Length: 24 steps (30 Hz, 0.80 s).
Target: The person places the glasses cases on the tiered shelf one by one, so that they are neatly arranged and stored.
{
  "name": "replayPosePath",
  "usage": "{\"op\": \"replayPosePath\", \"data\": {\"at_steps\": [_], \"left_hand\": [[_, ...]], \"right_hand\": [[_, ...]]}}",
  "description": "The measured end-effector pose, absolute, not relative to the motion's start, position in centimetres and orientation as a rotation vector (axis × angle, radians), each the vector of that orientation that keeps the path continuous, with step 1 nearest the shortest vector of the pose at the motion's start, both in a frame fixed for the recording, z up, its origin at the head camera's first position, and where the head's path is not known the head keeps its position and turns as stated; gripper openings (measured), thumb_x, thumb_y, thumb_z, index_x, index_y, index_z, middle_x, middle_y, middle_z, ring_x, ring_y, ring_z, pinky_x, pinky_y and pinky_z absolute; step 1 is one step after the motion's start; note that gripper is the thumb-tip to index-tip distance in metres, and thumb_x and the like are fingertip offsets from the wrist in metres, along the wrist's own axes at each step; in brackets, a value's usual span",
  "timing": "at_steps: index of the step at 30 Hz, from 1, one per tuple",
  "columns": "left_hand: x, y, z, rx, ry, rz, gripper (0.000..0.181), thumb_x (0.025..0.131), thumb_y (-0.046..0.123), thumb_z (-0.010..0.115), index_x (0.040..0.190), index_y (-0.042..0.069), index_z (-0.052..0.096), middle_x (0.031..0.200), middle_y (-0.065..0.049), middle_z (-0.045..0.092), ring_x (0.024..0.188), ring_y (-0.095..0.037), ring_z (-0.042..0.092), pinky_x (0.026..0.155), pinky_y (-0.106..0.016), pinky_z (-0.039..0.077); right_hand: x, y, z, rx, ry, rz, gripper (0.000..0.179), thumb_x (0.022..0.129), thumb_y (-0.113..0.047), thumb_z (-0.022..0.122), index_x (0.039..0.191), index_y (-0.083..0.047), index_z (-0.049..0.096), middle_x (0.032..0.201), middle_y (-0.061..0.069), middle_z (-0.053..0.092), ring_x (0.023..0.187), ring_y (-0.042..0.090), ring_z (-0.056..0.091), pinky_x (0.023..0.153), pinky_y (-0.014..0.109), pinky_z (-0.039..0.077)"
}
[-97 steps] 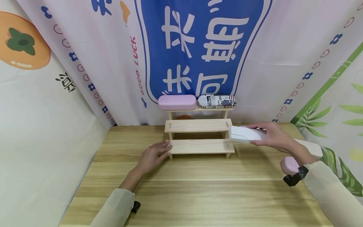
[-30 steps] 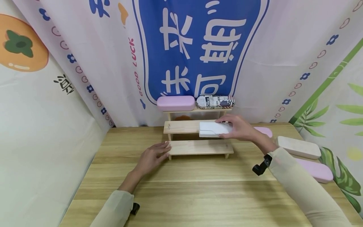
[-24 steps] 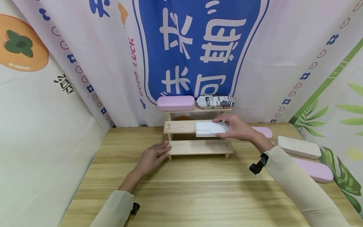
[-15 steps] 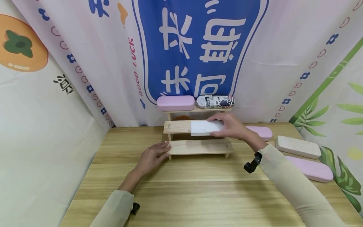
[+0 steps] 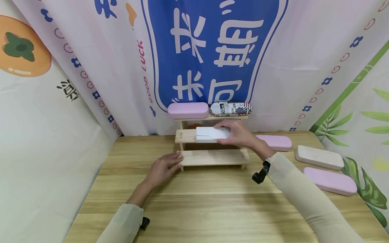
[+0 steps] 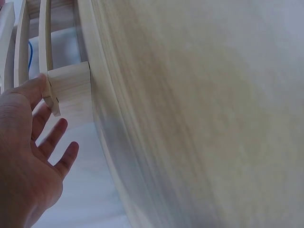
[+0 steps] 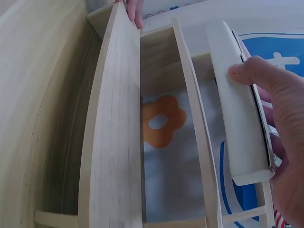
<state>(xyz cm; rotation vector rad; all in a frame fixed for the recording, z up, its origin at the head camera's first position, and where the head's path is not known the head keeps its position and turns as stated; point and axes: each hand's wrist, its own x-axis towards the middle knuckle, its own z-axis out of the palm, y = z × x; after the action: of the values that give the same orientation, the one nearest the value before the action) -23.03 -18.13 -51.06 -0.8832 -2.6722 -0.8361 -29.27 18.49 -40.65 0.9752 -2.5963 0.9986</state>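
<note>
My right hand (image 5: 238, 134) pinches a white glasses case (image 5: 209, 134) between thumb and fingers, at the middle step of a three-step wooden display stand (image 5: 209, 157). In the right wrist view the case (image 7: 240, 109) is held by its long sides; whether it touches the step cannot be told. My left hand (image 5: 162, 169) grips the left end of the lowest step, thumb at the front edge and fingers on top. The left wrist view shows that hand (image 6: 28, 147) at the board's end, its other fingers loose. On the top step sit a pink glasses case (image 5: 188, 110) and a newsprint-patterned case (image 5: 231, 108).
To the right on the wooden table (image 5: 194, 209) lie a pink case (image 5: 275, 142), a cream case (image 5: 319, 157) and another pink case (image 5: 330, 181). A printed curtain (image 5: 282, 67) hangs right behind the stand.
My right hand has carried the white glasses case leftward, from beside the stand's right end to the middle step. The left hand stays at the lowest step.
</note>
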Motion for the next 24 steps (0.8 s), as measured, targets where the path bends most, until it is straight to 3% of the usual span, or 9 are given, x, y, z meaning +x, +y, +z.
{"op": "replayPosePath", "data": {"at_steps": [15, 24], "left_hand": [[-22.9, -18.1, -51.0, -0.885, -2.659, -0.832, 0.031, 0.099, 0.022, 0.078, 0.128, 0.01, 0.077, 0.145, -0.008, 0.065, 0.134, -0.037, 0.062, 0.109, -0.057, 0.052], [-22.9, -18.1, -50.9, -0.887, -2.663, -0.833, 0.031, 0.099, 0.022, 0.077, 0.128, 0.011, 0.077, 0.146, -0.008, 0.064, 0.134, -0.037, 0.062, 0.109, -0.057, 0.052]], "right_hand": [[-30.6, 15.5, -41.6, 0.958, -2.554, 0.926, 0.051, 0.074, -0.025, 0.093, 0.121, -0.009, 0.079, 0.114, 0.008, 0.08, 0.084, 0.021, 0.07, 0.067, 0.034, 0.055], [-31.1, 13.7, -41.9, 0.935, -2.566, 0.878, 0.054, 0.074, -0.027, 0.095, 0.122, -0.009, 0.078, 0.118, 0.007, 0.079, 0.094, 0.025, 0.075, 0.081, 0.039, 0.06]]}}
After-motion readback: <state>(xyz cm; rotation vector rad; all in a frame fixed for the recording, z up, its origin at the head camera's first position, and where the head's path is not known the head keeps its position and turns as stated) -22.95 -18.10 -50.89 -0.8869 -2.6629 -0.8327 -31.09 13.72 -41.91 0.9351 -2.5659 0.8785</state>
